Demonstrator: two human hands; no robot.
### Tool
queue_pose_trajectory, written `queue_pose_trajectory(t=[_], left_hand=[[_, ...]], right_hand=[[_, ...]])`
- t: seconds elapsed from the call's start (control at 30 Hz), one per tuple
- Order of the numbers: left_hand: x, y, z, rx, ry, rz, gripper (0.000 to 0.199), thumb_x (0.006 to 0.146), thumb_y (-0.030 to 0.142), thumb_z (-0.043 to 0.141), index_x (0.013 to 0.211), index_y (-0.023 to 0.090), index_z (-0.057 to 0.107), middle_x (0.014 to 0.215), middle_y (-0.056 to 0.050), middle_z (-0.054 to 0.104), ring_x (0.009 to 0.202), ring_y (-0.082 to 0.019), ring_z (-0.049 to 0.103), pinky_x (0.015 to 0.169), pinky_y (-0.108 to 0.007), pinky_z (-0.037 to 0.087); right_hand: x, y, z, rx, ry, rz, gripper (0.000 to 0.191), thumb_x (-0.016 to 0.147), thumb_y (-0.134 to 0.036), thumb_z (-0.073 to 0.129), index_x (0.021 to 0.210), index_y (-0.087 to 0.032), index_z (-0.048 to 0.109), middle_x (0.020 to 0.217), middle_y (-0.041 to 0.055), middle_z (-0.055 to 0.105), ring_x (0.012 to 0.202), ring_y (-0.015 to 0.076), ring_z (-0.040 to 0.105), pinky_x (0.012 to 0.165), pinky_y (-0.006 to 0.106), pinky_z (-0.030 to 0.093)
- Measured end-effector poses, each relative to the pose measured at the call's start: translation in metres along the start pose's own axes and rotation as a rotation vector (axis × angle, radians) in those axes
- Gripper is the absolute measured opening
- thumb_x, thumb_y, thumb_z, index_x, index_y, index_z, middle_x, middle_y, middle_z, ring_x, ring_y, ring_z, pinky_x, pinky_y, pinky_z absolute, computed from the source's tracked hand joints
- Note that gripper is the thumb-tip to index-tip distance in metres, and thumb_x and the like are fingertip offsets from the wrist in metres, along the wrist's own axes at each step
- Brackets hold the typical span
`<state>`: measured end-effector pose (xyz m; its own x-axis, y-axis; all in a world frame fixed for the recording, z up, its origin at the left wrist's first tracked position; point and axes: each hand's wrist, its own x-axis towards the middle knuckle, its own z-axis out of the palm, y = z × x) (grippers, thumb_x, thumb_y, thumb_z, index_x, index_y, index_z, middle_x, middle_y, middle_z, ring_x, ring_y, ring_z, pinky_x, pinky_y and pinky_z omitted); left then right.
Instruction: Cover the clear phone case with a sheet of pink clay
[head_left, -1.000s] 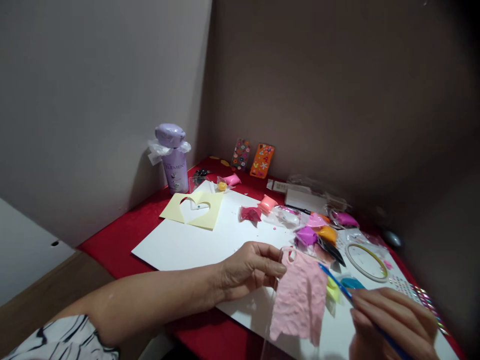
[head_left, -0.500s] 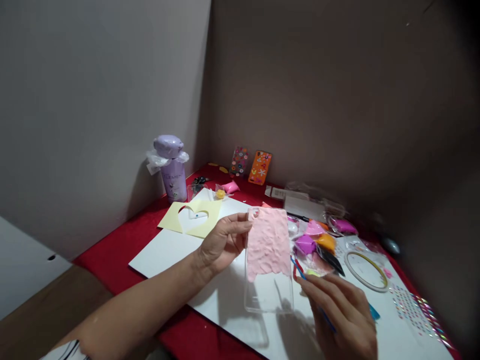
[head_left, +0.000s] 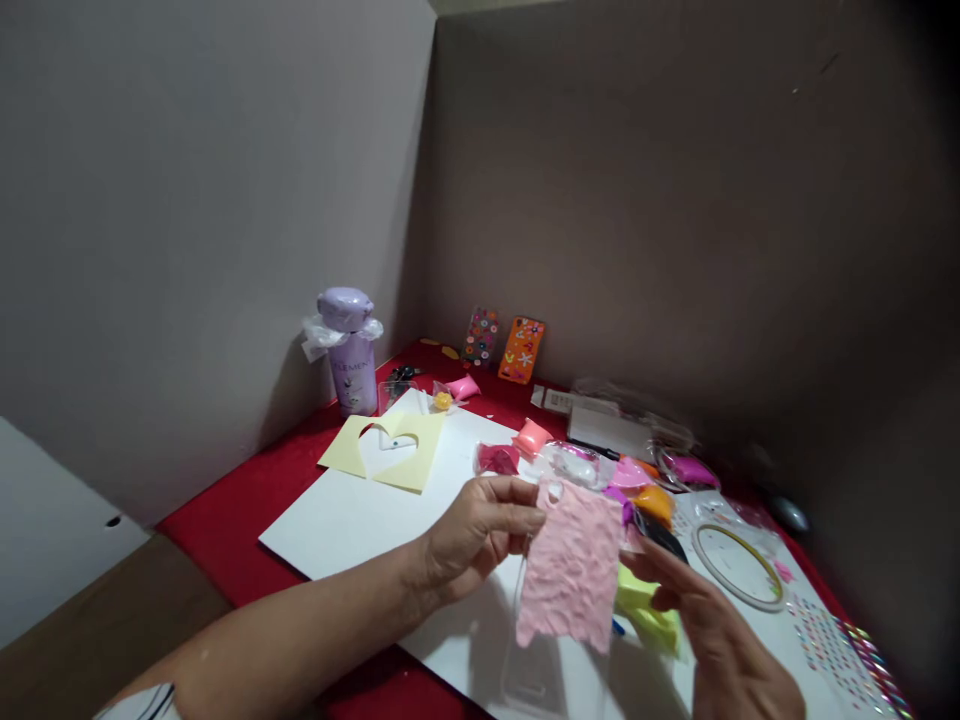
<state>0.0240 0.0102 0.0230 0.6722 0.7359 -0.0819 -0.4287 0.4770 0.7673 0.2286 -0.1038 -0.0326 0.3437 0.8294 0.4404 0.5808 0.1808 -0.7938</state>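
Note:
A clear phone case (head_left: 536, 675) is held up over the white board, its upper part covered by a bumpy layer of pink clay (head_left: 571, 565). My left hand (head_left: 480, 530) pinches the case's upper left edge between thumb and fingers. At the right edge of the case is my right hand (head_left: 709, 620), its fingertips close to or touching the clay; no tool shows in it. Behind that hand lie a yellow-green packet (head_left: 651, 608) and a small blue piece (head_left: 618, 627), mostly hidden.
Clay packets, including an orange one (head_left: 654, 503), crowd the white board (head_left: 337, 525). A hoop (head_left: 739, 568) and gem stickers (head_left: 832, 640) lie right. A purple bottle (head_left: 352, 365) stands back left; two decorated cases, one orange (head_left: 522, 350), lean at the back wall.
The case has moved right and down in view with my left hand. My right hand no longer shows the blue tool it held, and its fingers have come to the case's right edge.

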Motion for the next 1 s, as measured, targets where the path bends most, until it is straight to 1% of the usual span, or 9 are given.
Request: queue_pose_trajectory(t=[0.03,0.07,0.13,0.2,0.27,0.4,0.6,0.77,1.0], left_hand=[[0.000,-0.005,0.002,0.006,-0.006,-0.023,0.020,0.061,0.016,0.075,0.079,0.011,0.068,0.073,-0.003,0.061,0.065,-0.010,0.056,0.066,-0.024,0.043],[0.000,-0.009,0.003,0.009,0.001,-0.044,0.020,0.059,0.016,0.076,0.077,0.010,0.068,0.072,-0.003,0.061,0.063,-0.010,0.055,0.065,-0.024,0.042],[0.000,-0.015,0.005,0.024,0.015,-0.085,0.020,0.056,0.016,0.077,0.073,0.010,0.068,0.067,-0.002,0.060,0.059,-0.008,0.053,0.061,-0.023,0.039],[0.000,-0.019,0.006,0.040,0.023,-0.109,0.021,0.054,0.016,0.077,0.071,0.009,0.068,0.064,-0.002,0.059,0.057,-0.008,0.051,0.060,-0.022,0.037],[-0.001,-0.020,0.007,0.052,0.018,-0.124,0.023,0.053,0.018,0.078,0.072,0.009,0.069,0.063,-0.002,0.059,0.056,-0.007,0.049,0.060,-0.023,0.036],[-0.002,-0.020,0.008,0.078,0.014,-0.172,0.030,0.051,0.024,0.082,0.073,0.009,0.068,0.065,-0.002,0.058,0.057,-0.009,0.050,0.062,-0.026,0.036],[-0.004,-0.019,0.007,0.219,0.024,-0.105,0.034,0.053,0.032,0.083,0.069,0.011,0.061,0.059,0.001,0.054,0.051,-0.006,0.045,0.052,-0.021,0.029],[-0.006,-0.020,0.008,0.258,0.018,-0.076,0.030,0.055,0.030,0.079,0.067,0.013,0.058,0.058,0.002,0.053,0.052,-0.007,0.045,0.053,-0.022,0.032],[-0.006,-0.020,0.007,0.270,0.014,-0.092,0.022,0.055,0.023,0.074,0.067,0.013,0.058,0.061,0.001,0.053,0.055,-0.008,0.045,0.056,-0.023,0.031]], right_hand=[[-0.001,-0.001,-0.001,0.230,-0.040,0.135,0.049,0.090,-0.049,0.035,0.123,-0.018,0.055,0.111,0.0134,0.065,0.095,0.0237,0.064,0.075,0.036,0.053],[-0.001,-0.002,0.000,0.419,-0.079,0.265,0.059,0.087,-0.058,0.035,0.124,-0.017,0.053,0.111,0.0153,0.064,0.095,0.0256,0.064,0.075,0.038,0.054],[-0.002,-0.006,0.005,0.638,-0.100,0.459,0.061,0.077,-0.061,0.052,0.122,-0.020,0.053,0.112,0.0142,0.064,0.096,0.0259,0.064,0.077,0.037,0.054],[-0.002,-0.014,0.011,0.703,-0.115,0.613,0.057,0.069,-0.056,0.065,0.115,-0.024,0.057,0.113,0.0109,0.064,0.096,0.0242,0.064,0.077,0.034,0.054],[-0.002,-0.022,0.016,0.671,-0.159,0.742,0.049,0.061,-0.051,0.074,0.100,-0.022,0.063,0.101,0.0084,0.067,0.087,0.0220,0.065,0.071,0.030,0.054],[-0.003,-0.033,0.019,0.625,-0.158,0.767,0.042,0.058,-0.046,0.078,0.090,-0.021,0.067,0.086,0.0045,0.067,0.070,0.0145,0.062,0.059,0.021,0.051],[-0.005,-0.036,0.019,0.621,-0.145,0.765,0.041,0.055,-0.044,0.080,0.087,-0.021,0.069,0.083,0.0043,0.068,0.069,0.0149,0.061,0.059,0.022,0.051],[-0.009,-0.037,0.022,0.609,-0.171,0.703,0.037,0.061,-0.043,0.077,0.089,-0.021,0.068,0.082,0.0039,0.067,0.067,0.0137,0.060,0.060,0.021,0.051],[-0.011,-0.031,0.023,0.676,-0.195,0.777,0.036,0.062,-0.041,0.077,0.089,-0.021,0.065,0.083,0.0028,0.066,0.071,0.0161,0.062,0.061,0.023,0.050]])
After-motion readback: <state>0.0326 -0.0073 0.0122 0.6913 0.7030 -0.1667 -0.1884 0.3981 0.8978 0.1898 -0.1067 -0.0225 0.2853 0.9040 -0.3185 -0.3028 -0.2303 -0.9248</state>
